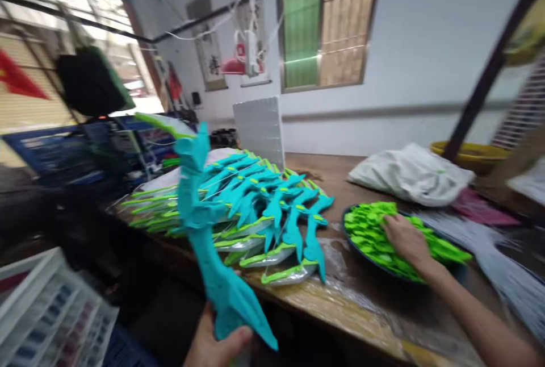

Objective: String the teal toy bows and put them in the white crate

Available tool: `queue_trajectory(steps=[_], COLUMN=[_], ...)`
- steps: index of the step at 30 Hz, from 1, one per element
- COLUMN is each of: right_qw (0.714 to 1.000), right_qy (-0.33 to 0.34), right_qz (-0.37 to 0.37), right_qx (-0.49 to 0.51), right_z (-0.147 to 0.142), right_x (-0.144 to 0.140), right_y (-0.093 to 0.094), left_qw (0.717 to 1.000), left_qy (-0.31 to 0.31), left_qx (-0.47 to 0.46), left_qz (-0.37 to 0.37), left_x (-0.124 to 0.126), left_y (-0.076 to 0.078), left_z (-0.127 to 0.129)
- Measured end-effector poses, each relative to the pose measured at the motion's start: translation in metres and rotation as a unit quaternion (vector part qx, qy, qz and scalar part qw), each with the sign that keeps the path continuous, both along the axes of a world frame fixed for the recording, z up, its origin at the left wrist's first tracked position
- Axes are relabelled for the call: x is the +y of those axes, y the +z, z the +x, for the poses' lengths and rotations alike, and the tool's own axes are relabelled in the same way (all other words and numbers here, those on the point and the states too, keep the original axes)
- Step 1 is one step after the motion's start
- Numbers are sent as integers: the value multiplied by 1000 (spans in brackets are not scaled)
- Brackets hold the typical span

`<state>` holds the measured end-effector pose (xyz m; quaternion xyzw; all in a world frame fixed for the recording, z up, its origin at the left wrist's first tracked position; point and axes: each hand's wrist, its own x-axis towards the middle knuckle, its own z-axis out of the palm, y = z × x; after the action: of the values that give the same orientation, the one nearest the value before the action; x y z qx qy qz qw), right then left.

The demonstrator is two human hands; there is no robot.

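Left hand [217,344]: gripping teal toy sword [204,230], near side of sword pile [255,213] | Right hand [404,239]: spread open on green parts [370,230] in dish [353,239], right of pile | bench [361,310]

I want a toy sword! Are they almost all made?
Many look done: finished teal plastic swords lie fanned out on the wooden table. In hand: the left hand grips one teal sword; the right hand rests in the dish of bright green plastic pieces. Plenty remain.
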<state>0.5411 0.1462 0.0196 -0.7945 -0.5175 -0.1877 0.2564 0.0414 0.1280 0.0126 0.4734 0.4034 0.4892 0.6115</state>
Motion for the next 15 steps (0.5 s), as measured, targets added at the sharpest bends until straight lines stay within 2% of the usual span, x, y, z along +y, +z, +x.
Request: queue_trajectory(steps=[2,4,7,11,15], right_qw=[999,998,997,997,989], right_qy=[32,57,68,51,45], right_qz=[12,19,24,38,81], right_qx=[-10,-15,-6,40,114], right_z=[6,7,2,-4,-16], right_x=[0,-2,-8,-18,-28], right_y=[-4,-8,-9,0,15], left_qw=[997,985,971,982,988], left_qy=[-33,-98,-158,-117,-99], left_qx=[-57,-123,-166,-147,-112], left_qz=[32,69,62,24,45], left_x=[-1,-1,1,-2,-11], left_y=[-5,-5,0,2,4], left_z=[9,20,34,47,49])
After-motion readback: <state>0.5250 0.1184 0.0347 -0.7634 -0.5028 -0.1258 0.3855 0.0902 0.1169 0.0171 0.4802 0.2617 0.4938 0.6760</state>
